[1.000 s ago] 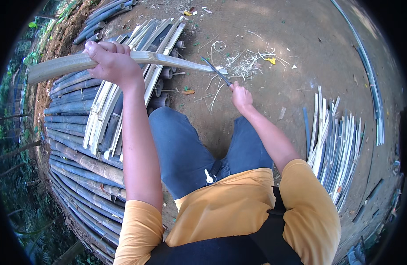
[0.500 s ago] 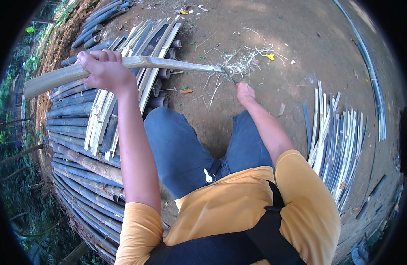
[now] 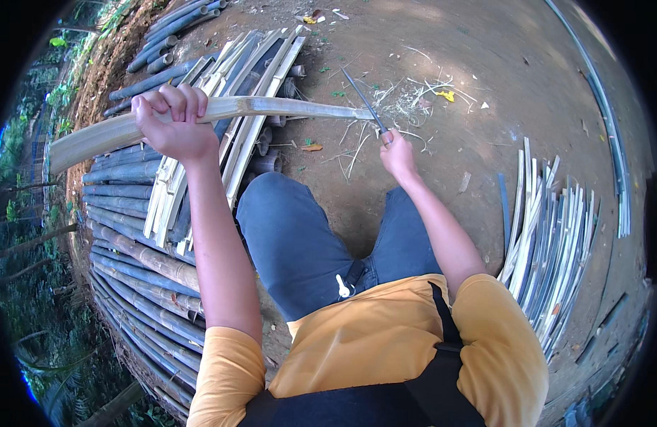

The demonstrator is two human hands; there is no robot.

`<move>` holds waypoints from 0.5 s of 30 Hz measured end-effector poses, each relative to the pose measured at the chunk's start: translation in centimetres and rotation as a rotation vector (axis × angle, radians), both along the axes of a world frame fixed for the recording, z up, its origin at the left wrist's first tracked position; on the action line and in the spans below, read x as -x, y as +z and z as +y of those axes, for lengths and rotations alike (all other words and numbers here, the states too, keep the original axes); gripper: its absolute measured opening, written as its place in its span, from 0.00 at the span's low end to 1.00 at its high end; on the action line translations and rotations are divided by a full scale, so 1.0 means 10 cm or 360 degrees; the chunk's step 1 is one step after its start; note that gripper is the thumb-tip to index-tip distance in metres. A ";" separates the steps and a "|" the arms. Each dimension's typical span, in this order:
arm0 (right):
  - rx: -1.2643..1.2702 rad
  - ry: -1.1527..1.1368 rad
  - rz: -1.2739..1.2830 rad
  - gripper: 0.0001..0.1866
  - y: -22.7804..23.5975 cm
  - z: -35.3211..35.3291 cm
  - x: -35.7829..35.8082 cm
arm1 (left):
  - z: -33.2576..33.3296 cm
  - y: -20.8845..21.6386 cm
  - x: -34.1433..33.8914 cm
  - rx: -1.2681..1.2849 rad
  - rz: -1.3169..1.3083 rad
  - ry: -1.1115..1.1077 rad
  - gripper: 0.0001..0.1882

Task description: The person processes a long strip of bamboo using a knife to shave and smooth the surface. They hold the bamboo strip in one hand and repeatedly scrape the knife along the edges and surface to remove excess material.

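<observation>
A long, pale split-bamboo strip (image 3: 271,107) runs across in front of me, its wide end at the left and its narrow end over the ground. My left hand (image 3: 173,128) is closed round it near the wide end, fingers curled over the top edge. In my right hand (image 3: 397,153) is a dark, long-bladed knife (image 3: 362,98), gripped by the handle. Its blade points up and to the left, crossing the strip's narrow tip; whether the edge touches the wood I cannot tell. Thin bamboo shavings (image 3: 412,105) lie on the soil just beyond that tip.
Split bamboo pieces (image 3: 173,192) rest on a large pile of dark bamboo poles (image 3: 147,257) at my left. To the right lies a bundle of thin strips (image 3: 550,245). Long strips (image 3: 607,121) stretch along the far right. A yellow leaf (image 3: 446,95) sits beside the shavings.
The knife blade has swung from pointing low along the strip's tip to standing across it, up and left. The fingers of my left hand have shifted on the strip.
</observation>
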State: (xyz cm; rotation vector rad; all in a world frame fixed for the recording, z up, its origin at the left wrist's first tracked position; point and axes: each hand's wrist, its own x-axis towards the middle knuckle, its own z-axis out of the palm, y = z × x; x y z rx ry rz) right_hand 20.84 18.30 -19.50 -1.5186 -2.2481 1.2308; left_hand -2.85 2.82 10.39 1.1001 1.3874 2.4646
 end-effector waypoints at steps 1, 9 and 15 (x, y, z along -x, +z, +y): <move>0.0009 0.0048 0.0017 0.09 0.11 -0.03 0.00 | -0.05 0.01 0.03 0.0051 0.0018 -0.0103 0.23; -0.0007 0.0258 0.0151 0.08 0.95 0.03 -0.13 | -0.06 -0.07 0.06 0.0080 -0.0002 0.0420 0.37; -0.0129 0.0295 0.0261 0.11 1.69 -0.26 -0.32 | 0.02 0.05 -0.17 -0.0018 -0.0162 0.0479 0.15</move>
